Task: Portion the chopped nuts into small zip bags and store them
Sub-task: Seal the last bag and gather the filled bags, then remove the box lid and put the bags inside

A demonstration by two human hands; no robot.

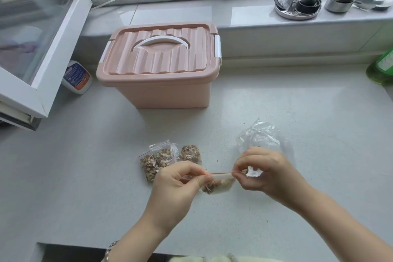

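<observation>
Both hands hold one small zip bag (217, 185) just above the near middle of the bench (319, 123). The left hand (180, 178) pinches the left end of its red seal strip (219, 173) between thumb and curled fingers, and the right hand (265, 169) pinches the right end the same way. The strip is pulled taut between them, and the nuts sag in the bag below. If the seal is not pressed along its whole length, a gap could stay open and nuts might spill when the bag is laid down or stored. A nut crumb caught in the track would have the same effect. Pulling the ends too hard could tear the thin plastic. Three filled bags (168, 158) lie just left of the hands, and a crumpled clear bag (258, 135) lies just beyond the right hand. Whether the strip is already closed cannot be told. The left hand covers part of the bag. The pink box (161, 83) at the far side has its lid on, so its contents are hidden.
</observation>
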